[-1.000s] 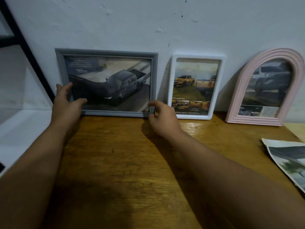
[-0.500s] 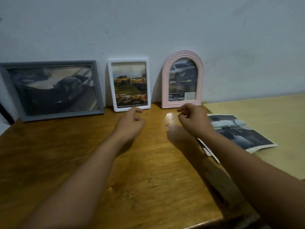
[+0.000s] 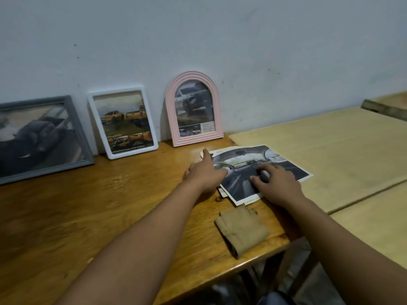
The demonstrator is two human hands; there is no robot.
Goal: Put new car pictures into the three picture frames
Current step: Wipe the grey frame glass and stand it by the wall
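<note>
Three frames lean against the wall: a grey frame with a dark pickup picture at far left, a white frame with yellow trucks, and a pink arched frame with a dark car. A stack of loose car pictures lies flat on the table to the right of the frames. My left hand rests at the stack's left edge with the index finger stretched out. My right hand lies flat on the top picture, fingers spread, holding nothing.
A folded tan cloth sits near the brown table's front edge. A paler wooden tabletop adjoins on the right. The white wall stands right behind the frames.
Both hands left the grey frame and moved right to the loose pictures. My view swung right, so the cloth and the pale table now show.
</note>
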